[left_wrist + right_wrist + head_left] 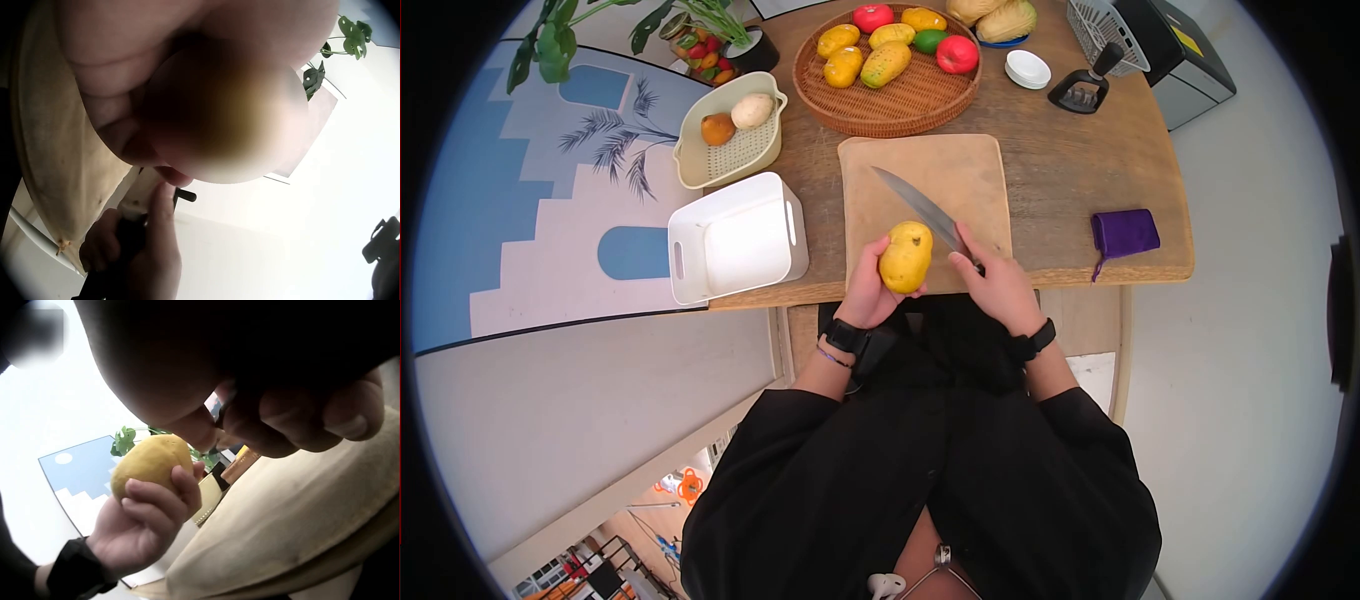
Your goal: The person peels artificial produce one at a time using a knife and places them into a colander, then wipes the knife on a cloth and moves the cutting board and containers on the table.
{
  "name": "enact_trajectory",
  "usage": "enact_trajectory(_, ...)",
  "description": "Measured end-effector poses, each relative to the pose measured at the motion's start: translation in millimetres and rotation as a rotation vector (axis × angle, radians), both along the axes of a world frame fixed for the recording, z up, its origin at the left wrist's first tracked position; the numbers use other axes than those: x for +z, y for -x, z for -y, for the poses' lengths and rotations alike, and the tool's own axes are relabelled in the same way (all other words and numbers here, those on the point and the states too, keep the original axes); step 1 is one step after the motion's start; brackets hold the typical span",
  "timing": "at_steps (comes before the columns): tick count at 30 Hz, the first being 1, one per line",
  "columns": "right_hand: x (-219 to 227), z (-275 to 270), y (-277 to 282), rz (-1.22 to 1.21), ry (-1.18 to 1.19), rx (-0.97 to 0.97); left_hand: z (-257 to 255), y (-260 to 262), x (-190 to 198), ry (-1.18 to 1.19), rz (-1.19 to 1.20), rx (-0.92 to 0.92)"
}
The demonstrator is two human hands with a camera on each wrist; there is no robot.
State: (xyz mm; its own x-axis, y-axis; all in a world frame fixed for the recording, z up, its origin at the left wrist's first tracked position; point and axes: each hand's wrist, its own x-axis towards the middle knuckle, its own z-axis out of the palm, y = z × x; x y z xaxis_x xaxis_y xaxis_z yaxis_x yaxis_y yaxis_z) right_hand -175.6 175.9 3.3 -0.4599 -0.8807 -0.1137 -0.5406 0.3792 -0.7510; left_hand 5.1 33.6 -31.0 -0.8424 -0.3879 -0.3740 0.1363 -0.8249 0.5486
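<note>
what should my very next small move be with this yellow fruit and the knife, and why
I'd probably lower the yellow fruit onto the cutting board first, keeping the blade away. Your left hand is holding it up by the board's near edge, while your right hand grips the knife close beside it; the board would likely steady it better.

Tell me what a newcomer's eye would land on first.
Probably the yellow fruit in the left hand, and the long knife that the right hand holds over the cutting board. Next, likely, the round wicker tray beyond the board, bright with red, yellow and green produce.
</note>
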Motion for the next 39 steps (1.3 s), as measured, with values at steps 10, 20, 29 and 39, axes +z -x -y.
enact_trajectory(10,8.9,-16.1,-23.0,-0.189,0.127,0.157,-4.1,18.0,-12.0,-0.065,0.108,0.21)
enact_trajectory(20,4.2,-8.5,-37.3,-0.324,0.098,0.232,2.7,4.3,-35.1,-0.065,0.038,0.13)
enact_trajectory(29,-12.3,4.4,-6.9,0.007,0.11,-0.002,-7.2,11.0,3.9,-0.064,0.104,0.113)
enact_trajectory(39,9.5,-10.5,-37.8,-0.118,0.134,0.2,-5.0,17.8,-22.8,-0.135,0.116,0.198)
